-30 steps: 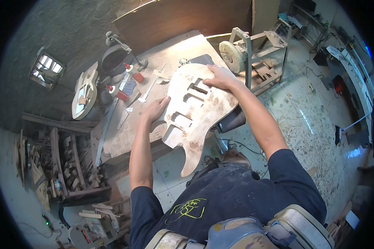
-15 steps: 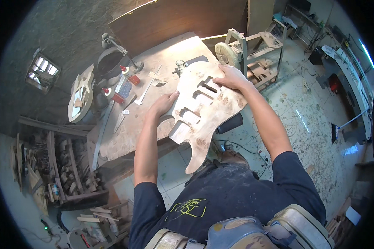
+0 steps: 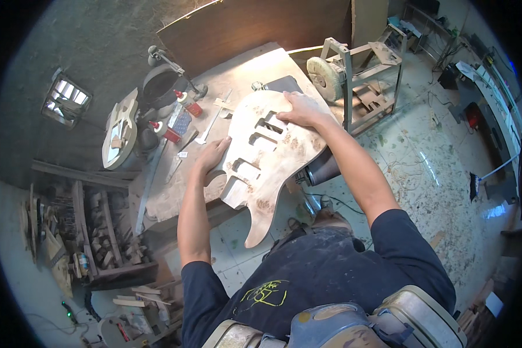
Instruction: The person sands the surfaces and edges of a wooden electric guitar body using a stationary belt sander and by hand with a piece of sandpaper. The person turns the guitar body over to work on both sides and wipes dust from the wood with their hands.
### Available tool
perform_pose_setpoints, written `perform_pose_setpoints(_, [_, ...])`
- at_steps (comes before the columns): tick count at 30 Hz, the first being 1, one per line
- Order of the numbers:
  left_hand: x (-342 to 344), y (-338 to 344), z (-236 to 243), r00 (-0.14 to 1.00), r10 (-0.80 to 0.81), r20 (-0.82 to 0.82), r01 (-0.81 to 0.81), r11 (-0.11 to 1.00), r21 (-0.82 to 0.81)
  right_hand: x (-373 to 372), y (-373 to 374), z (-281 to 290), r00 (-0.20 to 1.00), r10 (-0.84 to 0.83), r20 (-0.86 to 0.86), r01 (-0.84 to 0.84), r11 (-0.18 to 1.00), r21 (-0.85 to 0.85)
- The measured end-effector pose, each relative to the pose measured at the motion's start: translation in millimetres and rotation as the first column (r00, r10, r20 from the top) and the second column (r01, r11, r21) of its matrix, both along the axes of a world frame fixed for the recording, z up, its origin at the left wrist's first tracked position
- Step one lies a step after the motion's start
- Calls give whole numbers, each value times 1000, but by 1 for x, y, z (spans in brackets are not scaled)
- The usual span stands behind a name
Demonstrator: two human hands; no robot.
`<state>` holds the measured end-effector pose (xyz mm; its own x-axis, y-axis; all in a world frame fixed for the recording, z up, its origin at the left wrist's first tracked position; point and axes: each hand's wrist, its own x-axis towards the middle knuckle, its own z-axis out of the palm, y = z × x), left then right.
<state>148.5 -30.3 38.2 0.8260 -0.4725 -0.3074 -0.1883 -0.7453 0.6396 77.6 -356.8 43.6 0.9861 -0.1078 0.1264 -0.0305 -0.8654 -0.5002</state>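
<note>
I hold a pale burl-figured wooden guitar body [image 3: 261, 174] with several cut-out cavities above the edge of the workbench. My left hand [image 3: 211, 155] is closed on its left edge. My right hand [image 3: 301, 111] grips its upper right part, with fingers by the top cavity. Behind the body, a dark cylindrical machine part [image 3: 322, 168] is partly hidden. Left of it on the bench lie two glue bottles [image 3: 189, 104], a white caliper-like tool [image 3: 213, 122] and a metal ruler [image 3: 148, 194].
The workbench [image 3: 162, 203] has a lamp [image 3: 179, 69] and another guitar body [image 3: 119, 130] at left. A metal-framed machine with a wheel [image 3: 324, 75] stands right. Wood offcuts [image 3: 107, 243] fill the lower left. A dusty tiled floor [image 3: 423, 191] has cables and a long-handled tool [image 3: 493, 168].
The guitar body and both my hands shifted up and right half a second ago, then moved back left and slightly down. My grip looks the same.
</note>
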Motion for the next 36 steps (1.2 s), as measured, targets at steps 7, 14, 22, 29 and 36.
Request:
perform_pose_setpoints(7, [3, 24, 1, 995, -17, 100, 17, 1000, 1, 7, 20, 7, 998, 38, -50, -37, 999, 36])
perform_pose_setpoints(14, [3, 15, 9, 999, -23, 24, 21, 997, 78, 6, 13, -4, 1000, 1, 5, -1, 1000, 10])
perform_pose_setpoints(22, [7, -13, 10, 996, -67, -52, 72, 991, 112, -13, -8, 1, 995, -54, -79, 56, 998, 29])
perform_pose_setpoints(29, [16, -44, 2, 986, -159, -48, 163, 983, 89, -31, -36, 10, 988, -135, -72, 132, 990, -47])
perform_pose_setpoints(36, [19, -79, -1, 981, -192, -17, 193, 980, 40, -48, -61, 17, 975, -192, -109, 192, 981, -13])
